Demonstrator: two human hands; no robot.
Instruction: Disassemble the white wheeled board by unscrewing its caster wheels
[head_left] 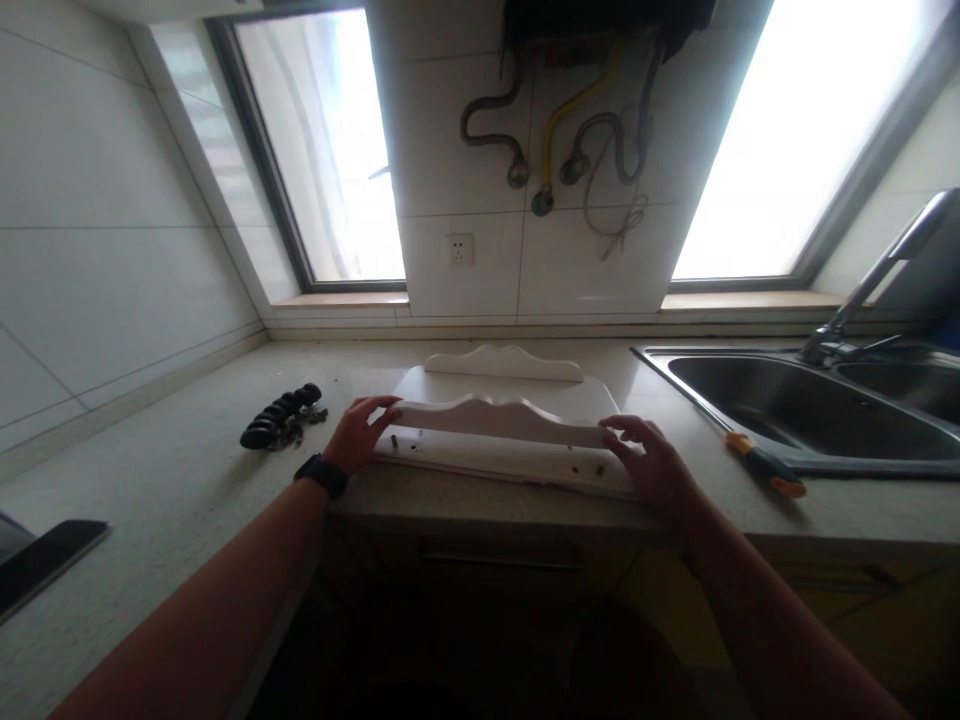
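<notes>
A white board with a wavy top edge (495,415) is held at its two ends, just above a flat white panel (487,452) on the counter near the front edge. My left hand (364,430) grips the left end with thumb and fingers; a dark watch is on that wrist. My right hand (649,455) pinches the right end. Small pegs and holes show in the flat panel near both ends. Behind stands another white panel (510,388) with a similar wavy board (502,362) along its back.
Several black round parts (281,415) lie in a row at left, beside small metal hardware (300,428). An orange and black screwdriver handle (765,465) rests by the steel sink (750,465) at right. A dark flat device (52,560) lies at far left.
</notes>
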